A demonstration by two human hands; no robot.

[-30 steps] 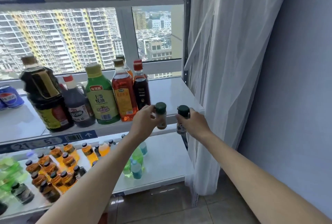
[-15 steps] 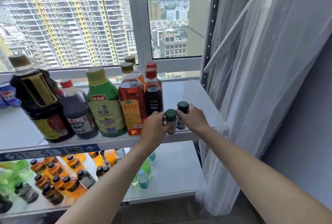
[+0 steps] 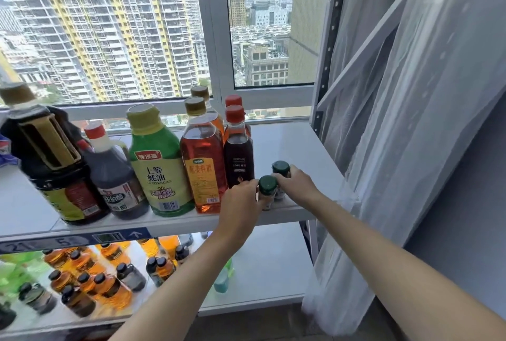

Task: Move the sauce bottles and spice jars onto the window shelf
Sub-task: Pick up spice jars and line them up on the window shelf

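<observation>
Two small spice jars with dark green caps stand at the front of the white window shelf (image 3: 295,146). My left hand (image 3: 241,201) grips the nearer spice jar (image 3: 267,186). My right hand (image 3: 297,183) grips the farther spice jar (image 3: 281,168) just behind it. Left of them runs a row of sauce bottles: a dark red-capped bottle (image 3: 238,157), an amber bottle (image 3: 202,160), a green oyster-sauce bottle (image 3: 158,165), a dark vinegar jug (image 3: 115,176) and a large soy-sauce jug (image 3: 52,168). Both jars' bases are hidden by my hands.
A lower shelf (image 3: 273,272) carries several small orange and dark drink bottles at the left. The shelf's metal upright (image 3: 325,66) and a sheer white curtain (image 3: 410,121) stand to the right. Bare shelf surface lies behind and right of the jars.
Both hands have carried the two jars from in front of the shelf edge up onto the shelf beside the dark red-capped bottle. The view has moved closer.
</observation>
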